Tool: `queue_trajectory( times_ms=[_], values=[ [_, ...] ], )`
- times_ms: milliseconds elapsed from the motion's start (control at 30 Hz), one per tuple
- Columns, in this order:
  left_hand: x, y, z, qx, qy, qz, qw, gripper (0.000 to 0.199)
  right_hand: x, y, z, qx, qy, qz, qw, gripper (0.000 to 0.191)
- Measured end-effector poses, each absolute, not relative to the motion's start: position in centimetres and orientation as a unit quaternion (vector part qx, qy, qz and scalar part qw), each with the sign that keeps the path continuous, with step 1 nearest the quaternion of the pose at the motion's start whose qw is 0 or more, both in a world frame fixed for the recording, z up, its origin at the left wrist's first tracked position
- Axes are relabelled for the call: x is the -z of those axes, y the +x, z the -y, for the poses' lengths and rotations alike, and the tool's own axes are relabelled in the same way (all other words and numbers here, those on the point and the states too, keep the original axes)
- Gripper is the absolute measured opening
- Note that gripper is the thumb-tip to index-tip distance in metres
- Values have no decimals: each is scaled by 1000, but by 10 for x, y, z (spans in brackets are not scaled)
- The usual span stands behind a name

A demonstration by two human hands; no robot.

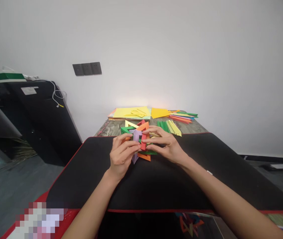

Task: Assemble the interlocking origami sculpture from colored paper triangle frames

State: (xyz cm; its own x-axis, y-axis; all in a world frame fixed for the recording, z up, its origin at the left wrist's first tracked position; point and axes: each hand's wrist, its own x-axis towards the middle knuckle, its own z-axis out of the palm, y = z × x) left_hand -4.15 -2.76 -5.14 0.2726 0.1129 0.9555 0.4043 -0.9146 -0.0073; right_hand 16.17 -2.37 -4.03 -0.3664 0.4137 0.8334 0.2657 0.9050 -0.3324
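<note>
Between my two hands is an origami model (138, 135) of interlocked folded-paper frames in purple, red, orange, green and pale yellow. My left hand (121, 151) grips its left side, fingertips pressed on the purple strip. On the other side my right hand (165, 142) pinches around the red strip, its fingers curled toward the model. Purple and orange points stick out below the fingers. Parts of the model are hidden behind both hands. It is held just above the black desk mat (151, 189).
Behind the mat lie green folded strips (163, 126), pale yellow strips (173, 128), stacked coloured paper sheets (131, 112) and a pile of multicoloured strips (183, 117). Another colourful paper model (190, 224) shows below the front edge. A black cabinet (32, 116) stands at left.
</note>
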Motion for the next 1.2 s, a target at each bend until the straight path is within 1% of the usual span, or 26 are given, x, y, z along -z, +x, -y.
queue_trajectory(
  times_ms=[233, 400, 767, 1067, 1200],
  values=[
    [51, -40, 27, 586, -784, 179, 93, 15, 44, 161, 24, -91, -212, 815, 531, 19],
    [49, -38, 30, 596, -777, 186, 87, 18, 44, 159, 26, -94, -207, 813, 536, 19],
    [45, -36, 33, 592, -782, 173, 87, 19, 44, 160, 27, -102, -206, 812, 536, 18],
    [44, -36, 34, 594, -778, 183, 87, 16, 43, 159, 27, -67, -214, 817, 531, 18],
    [43, -38, 38, 579, -782, 200, 117, 18, 44, 156, 29, -39, -226, 811, 538, 16]
  ],
)
